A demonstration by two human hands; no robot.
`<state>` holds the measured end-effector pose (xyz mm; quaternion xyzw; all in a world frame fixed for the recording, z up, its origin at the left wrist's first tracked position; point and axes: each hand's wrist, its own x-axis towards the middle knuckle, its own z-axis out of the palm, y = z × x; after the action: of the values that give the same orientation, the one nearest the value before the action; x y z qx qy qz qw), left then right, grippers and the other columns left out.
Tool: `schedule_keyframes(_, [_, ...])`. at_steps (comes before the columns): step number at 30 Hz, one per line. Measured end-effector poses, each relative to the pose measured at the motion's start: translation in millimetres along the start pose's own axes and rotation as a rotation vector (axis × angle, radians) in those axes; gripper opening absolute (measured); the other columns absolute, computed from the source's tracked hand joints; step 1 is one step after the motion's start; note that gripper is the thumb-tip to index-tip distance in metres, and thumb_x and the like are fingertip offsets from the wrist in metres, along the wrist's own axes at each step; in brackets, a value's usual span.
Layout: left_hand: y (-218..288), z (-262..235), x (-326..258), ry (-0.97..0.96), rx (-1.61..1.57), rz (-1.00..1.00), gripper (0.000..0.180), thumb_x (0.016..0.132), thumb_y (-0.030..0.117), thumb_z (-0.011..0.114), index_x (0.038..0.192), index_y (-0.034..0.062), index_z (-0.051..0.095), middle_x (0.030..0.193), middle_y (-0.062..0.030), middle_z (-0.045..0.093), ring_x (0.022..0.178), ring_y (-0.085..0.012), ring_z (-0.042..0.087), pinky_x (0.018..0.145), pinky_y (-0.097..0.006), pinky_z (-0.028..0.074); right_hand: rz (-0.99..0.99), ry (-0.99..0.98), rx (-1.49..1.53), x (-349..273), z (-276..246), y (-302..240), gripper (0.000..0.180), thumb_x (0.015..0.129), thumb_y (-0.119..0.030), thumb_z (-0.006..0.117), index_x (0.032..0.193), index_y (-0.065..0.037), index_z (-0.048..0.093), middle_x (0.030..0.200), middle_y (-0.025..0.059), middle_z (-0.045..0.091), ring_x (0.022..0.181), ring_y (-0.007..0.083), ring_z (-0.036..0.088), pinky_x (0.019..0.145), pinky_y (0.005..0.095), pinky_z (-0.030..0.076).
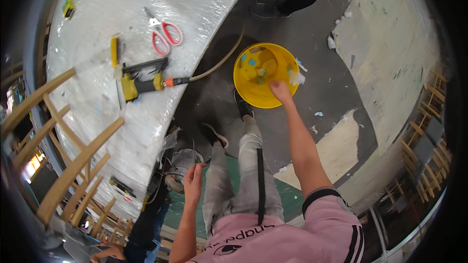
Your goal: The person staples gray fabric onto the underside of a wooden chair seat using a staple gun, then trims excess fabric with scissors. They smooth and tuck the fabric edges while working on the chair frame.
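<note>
My right hand (280, 91) is closed in a fist over the near rim of a yellow bucket (239, 79). Whatever it may hold is hidden. Small scraps of blue, yellow and white lie inside the bucket. Lower down, beside my leg, my left hand (193, 179) has its fingers pinched round a thin, straight, rod-like tool (194, 147) that points away from me. Its tip is too fine to make out. On the plastic-wrapped table (141, 75) to the left lie a yellow and black air staple gun (141, 84) and red-handled scissors (163, 36).
A hose (225, 58) runs from the staple gun off the table edge. A yellow-handled tool (114, 51) and a tape measure (68, 8) lie farther left. Wooden frames (83, 160) crowd the lower left. Another person's dark shoe (268, 11) stands beyond the bucket; torn sheet scraps (331, 148) litter the floor.
</note>
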<state>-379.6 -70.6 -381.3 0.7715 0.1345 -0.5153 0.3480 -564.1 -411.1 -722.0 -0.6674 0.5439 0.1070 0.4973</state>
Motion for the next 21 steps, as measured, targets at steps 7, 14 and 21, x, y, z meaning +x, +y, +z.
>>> schedule_keyframes(7, [-39,19,74,0.216,-0.093,-0.069,0.047,0.108,0.042,0.048,0.114,-0.0005,0.067,0.064,0.0077,0.038,0.048,-0.0019,0.028,0.044,-0.024,0.020,0.041,0.042,-0.005,149,127,43,0.035,0.090,-0.032,0.061,0.106,-0.003,0.073,0.095,0.0213,0.074,0.094,0.0392,0.070,0.082,0.0420,0.054])
schedule_keyframes(14, [-106,24,120,0.206,-0.040,-0.364,0.048,0.108,0.042,0.049,0.116,-0.0019,0.066,0.062,0.0079,0.036,0.049,-0.0022,0.028,0.045,-0.024,0.020,0.170,0.297,-0.041,284,256,115,0.034,0.083,-0.023,0.064,0.111,-0.005,0.074,0.104,0.0229,0.073,0.093,0.0387,0.070,0.084,0.0411,0.055])
schedule_keyframes(21, [-125,32,122,0.161,-0.094,-0.450,0.042,0.108,0.037,0.051,0.117,0.0009,0.069,0.065,0.0100,0.037,0.053,-0.0006,0.030,0.047,-0.022,0.021,0.173,0.002,-0.022,304,276,132,0.041,0.081,-0.019,0.066,0.119,-0.002,0.070,0.105,0.0187,0.073,0.092,0.0289,0.070,0.083,0.0360,0.055])
